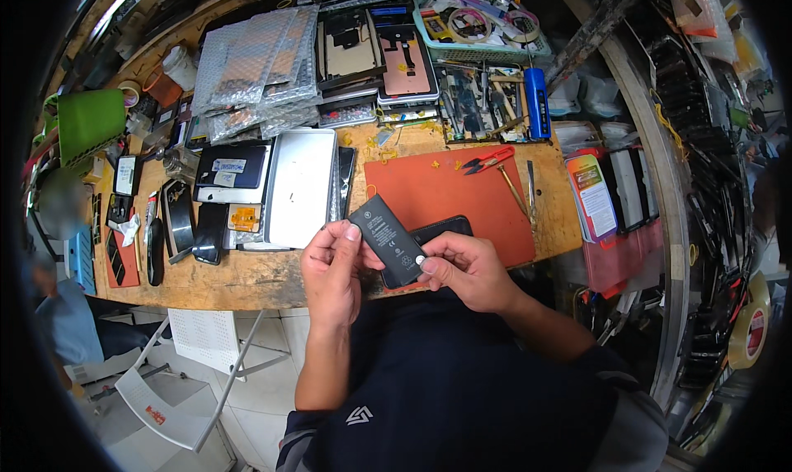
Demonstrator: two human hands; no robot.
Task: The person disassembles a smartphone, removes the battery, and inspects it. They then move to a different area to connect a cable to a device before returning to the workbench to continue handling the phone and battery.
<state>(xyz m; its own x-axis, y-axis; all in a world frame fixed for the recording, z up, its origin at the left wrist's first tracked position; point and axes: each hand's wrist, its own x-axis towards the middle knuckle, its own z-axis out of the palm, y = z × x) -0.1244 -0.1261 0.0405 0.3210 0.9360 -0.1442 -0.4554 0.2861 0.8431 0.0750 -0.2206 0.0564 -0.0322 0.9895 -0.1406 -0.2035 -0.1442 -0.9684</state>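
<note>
My left hand (332, 261) and right hand (469, 270) are both pinching a battery (388, 239), which kinda blocks the phone (448, 227) on the mat (400, 179). Snips (491, 159) lie there too.

Black device (450, 225) (partly) behind the battery (388, 243)
</note>
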